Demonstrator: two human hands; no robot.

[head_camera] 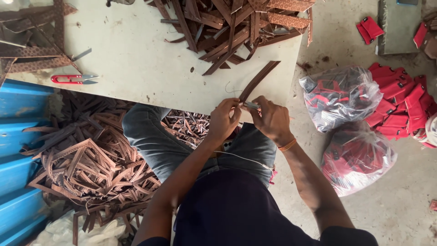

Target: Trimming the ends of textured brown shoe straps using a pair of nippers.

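A long brown strip (pixel 258 81) is being held at its near end by both hands at the front edge of a pale work table (pixel 136 59). The left hand (pixel 224 119) is being closed around that end with curled fingers, and the right hand (pixel 271 119) is being pinched shut on a small metal tool (pixel 250 105) pressed against the same end. The rest of the strip is being left lying slantwise on the tabletop, pointing away toward a heap of similar brown strips (pixel 232 27) at the far edge. A red-handled thread snipper (pixel 73 79) is being left on the table well to the left, near more strips (pixel 32 41). Below the table, to the left, a large tangle of brown offcuts (pixel 91 164) is being kept on the floor beside blue panelling (pixel 18 136). To the right, on the stained concrete floor (pixel 400 205), two clear plastic bags (pixel 341 95) of red pieces and a loose pile of red pieces (pixel 400 105) are being stored.
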